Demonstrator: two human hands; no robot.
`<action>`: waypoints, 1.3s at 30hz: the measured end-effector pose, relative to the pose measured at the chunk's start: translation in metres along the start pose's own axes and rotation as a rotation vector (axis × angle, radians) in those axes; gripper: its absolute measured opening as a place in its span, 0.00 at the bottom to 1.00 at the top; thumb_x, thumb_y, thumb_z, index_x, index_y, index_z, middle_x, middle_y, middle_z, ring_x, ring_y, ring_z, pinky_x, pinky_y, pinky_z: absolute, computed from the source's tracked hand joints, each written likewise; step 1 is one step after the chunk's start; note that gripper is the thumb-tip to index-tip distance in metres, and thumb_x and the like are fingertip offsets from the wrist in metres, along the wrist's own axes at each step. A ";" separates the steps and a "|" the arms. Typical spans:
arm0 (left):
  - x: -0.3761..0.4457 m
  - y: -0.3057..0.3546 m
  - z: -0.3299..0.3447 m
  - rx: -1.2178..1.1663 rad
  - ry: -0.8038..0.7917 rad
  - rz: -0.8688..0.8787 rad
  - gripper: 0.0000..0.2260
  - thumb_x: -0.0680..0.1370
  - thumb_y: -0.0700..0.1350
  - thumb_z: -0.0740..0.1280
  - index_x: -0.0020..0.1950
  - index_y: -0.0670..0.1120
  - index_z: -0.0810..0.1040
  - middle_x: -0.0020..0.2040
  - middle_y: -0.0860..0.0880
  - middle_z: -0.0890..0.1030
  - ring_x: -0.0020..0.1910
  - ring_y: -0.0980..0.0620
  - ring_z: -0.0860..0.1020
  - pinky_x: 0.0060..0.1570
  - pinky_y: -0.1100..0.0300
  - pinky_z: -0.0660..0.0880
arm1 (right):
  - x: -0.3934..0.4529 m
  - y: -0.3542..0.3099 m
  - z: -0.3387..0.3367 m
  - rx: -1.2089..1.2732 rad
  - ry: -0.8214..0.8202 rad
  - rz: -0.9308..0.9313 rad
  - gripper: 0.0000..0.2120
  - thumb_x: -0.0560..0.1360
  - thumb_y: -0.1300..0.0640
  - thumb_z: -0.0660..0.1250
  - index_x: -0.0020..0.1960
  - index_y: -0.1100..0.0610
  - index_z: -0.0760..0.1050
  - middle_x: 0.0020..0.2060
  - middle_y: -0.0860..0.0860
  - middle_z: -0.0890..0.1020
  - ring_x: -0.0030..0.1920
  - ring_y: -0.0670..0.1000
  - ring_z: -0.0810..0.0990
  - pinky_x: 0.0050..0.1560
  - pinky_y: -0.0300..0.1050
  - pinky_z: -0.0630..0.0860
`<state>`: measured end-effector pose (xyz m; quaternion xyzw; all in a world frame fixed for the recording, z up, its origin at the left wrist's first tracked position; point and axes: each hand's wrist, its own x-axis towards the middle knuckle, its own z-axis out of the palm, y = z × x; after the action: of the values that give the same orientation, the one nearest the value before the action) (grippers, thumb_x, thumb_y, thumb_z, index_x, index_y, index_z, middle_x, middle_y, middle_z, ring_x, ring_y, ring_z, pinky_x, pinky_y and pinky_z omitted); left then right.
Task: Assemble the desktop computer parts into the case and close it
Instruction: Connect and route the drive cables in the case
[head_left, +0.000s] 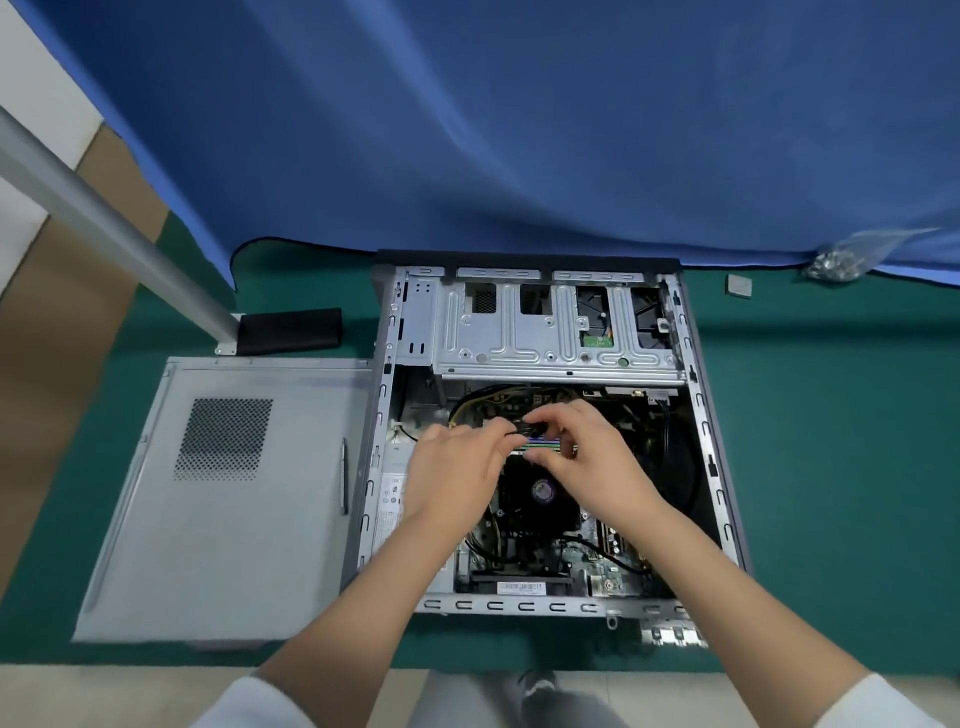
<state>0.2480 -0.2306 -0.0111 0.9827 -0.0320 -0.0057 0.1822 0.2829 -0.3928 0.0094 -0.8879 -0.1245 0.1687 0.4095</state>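
A small black cable connector (529, 429) is pinched between both grips, left hand (457, 470) and right hand (587, 457), inside the open grey metal computer case (698, 415), above the black cooler fan (543, 491). The detached grey side panel (228, 499) touches the case's left edge on the green worktop (831, 467).

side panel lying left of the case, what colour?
Light grey metal, with a dark perforated vent patch; the side panel shows in the head view.
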 end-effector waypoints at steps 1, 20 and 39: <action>-0.001 0.000 0.000 -0.008 0.000 0.008 0.18 0.81 0.60 0.50 0.55 0.55 0.77 0.38 0.53 0.81 0.41 0.52 0.78 0.48 0.57 0.64 | -0.001 0.004 0.002 -0.048 0.009 -0.029 0.11 0.74 0.56 0.71 0.55 0.47 0.77 0.43 0.42 0.70 0.40 0.41 0.72 0.44 0.27 0.68; 0.000 -0.002 0.016 0.280 0.042 0.046 0.15 0.82 0.53 0.52 0.51 0.53 0.78 0.40 0.54 0.80 0.44 0.50 0.79 0.48 0.55 0.70 | 0.011 0.075 0.015 -0.616 0.185 -0.052 0.09 0.76 0.57 0.66 0.56 0.54 0.74 0.48 0.54 0.80 0.47 0.61 0.78 0.41 0.49 0.74; 0.073 0.011 0.041 0.219 -0.437 -0.268 0.18 0.77 0.36 0.57 0.68 0.39 0.65 0.65 0.39 0.70 0.65 0.39 0.67 0.61 0.45 0.70 | 0.015 0.058 0.028 -0.616 0.091 -0.164 0.11 0.76 0.61 0.63 0.57 0.53 0.71 0.51 0.53 0.79 0.50 0.60 0.79 0.46 0.54 0.77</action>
<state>0.3188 -0.2602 -0.0452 0.9675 0.0592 -0.2382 0.0611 0.2903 -0.4050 -0.0548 -0.9638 -0.2224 0.0497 0.1386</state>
